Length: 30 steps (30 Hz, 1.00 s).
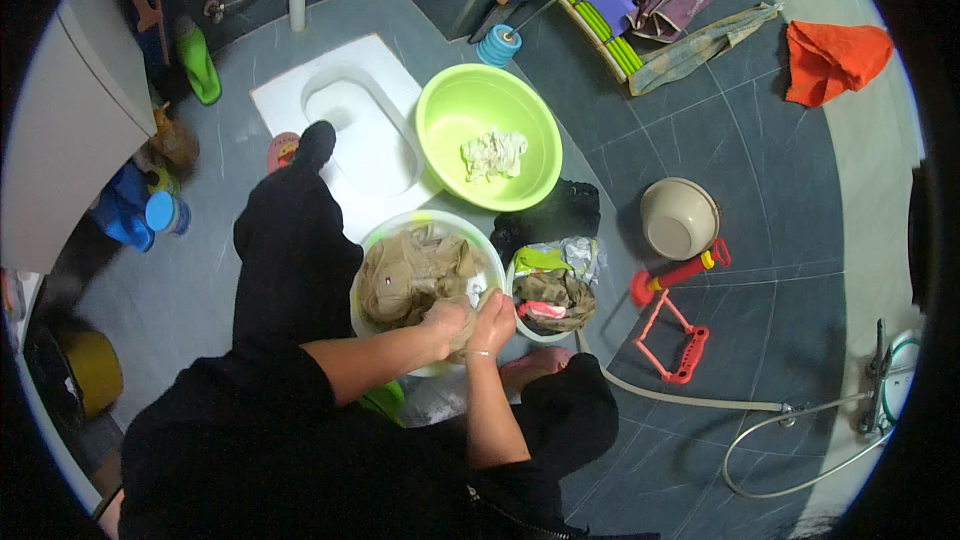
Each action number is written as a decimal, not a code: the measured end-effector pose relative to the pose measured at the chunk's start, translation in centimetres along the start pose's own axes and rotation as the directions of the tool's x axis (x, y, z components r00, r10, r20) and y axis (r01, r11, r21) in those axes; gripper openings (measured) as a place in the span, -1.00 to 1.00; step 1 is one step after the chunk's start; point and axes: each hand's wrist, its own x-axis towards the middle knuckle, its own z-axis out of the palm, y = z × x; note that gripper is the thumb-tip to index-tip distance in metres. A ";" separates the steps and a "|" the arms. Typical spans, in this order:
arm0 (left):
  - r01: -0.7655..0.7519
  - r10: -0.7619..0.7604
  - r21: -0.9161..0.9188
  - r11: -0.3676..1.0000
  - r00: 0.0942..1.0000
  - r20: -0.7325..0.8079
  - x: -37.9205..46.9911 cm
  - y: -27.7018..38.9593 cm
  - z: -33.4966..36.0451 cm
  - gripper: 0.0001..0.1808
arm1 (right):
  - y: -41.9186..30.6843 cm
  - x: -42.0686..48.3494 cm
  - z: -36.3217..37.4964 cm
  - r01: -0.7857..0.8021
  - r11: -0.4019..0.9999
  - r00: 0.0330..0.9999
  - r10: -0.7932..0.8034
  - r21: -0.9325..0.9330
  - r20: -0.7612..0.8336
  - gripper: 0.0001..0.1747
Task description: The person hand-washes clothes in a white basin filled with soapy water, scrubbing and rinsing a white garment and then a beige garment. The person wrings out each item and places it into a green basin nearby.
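Brown wet cloth [409, 277] fills much of a round basin [370, 232] in front of me. Both hands are over the basin's near right part: my left hand [445, 321] is closed on a fold of the cloth, and my right hand [495, 321] grips the same cloth close beside it, a thin bracelet at the wrist. Some white shows in the basin by my fingers. Beyond stands a light green basin [442, 176] with a crumpled white cloth [495, 154] inside. A smaller basin [551, 336] at the right holds a camouflage-patterned garment [562, 292] and other cloths.
Dark cloth [551, 214] lies between the basins. A white squat toilet [397, 75] is set in the floor ahead. At the right are a beige bucket [679, 221], a red and yellow plunger [679, 272], a red plastic frame [686, 356] and a hose [675, 395].
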 end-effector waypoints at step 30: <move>0.137 -0.145 0.209 0.968 0.989 0.020 -1.6 4.5 -1.8 -0.59 | -0.9 -6.4 -0.1 0.357 0.904 0.884 -0.408 0.236 0.229 -0.77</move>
